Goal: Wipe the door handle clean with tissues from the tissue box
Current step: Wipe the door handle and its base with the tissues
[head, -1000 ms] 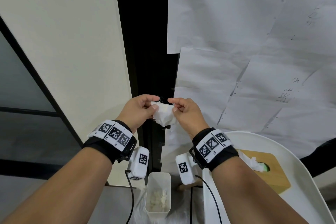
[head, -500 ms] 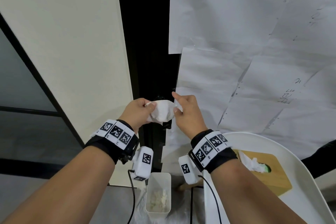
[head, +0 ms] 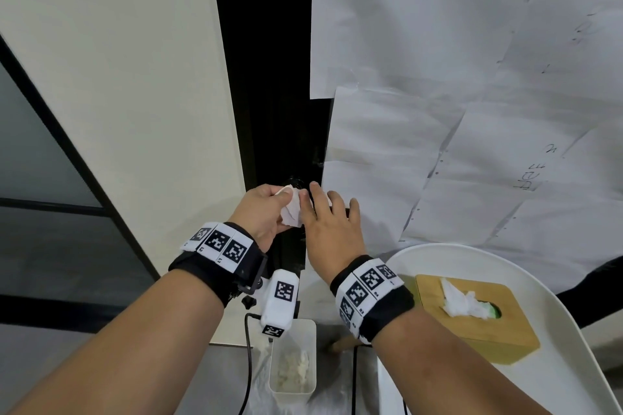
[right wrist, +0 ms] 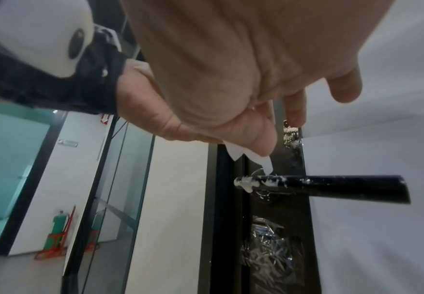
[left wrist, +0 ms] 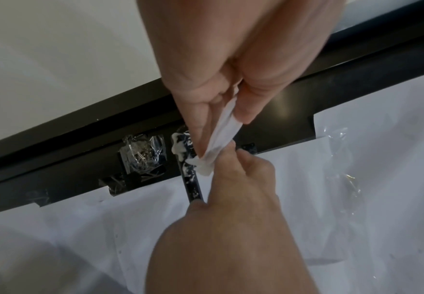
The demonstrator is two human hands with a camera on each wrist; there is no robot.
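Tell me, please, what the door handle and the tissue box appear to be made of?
Door handle: probably metal with a glossy black finish, since it shines under the white smears; coated plastic cannot be ruled out. Tissue box: looks like light wood or bamboo, matte, with a warm tan, faintly grained top.

Glossy handle, soft paper

You see a glossy black door handle (right wrist: 331, 187) smeared with white paste, a crumpled soft tissue (head: 292, 209), a matt wooden tissue box (head: 472, 327) at 4 o'clock.

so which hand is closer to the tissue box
Right. The right hand is at the door handle, on the side of the tissue box, which sits lower right on the white tray. The left hand, pinching the tissue, is farther left.
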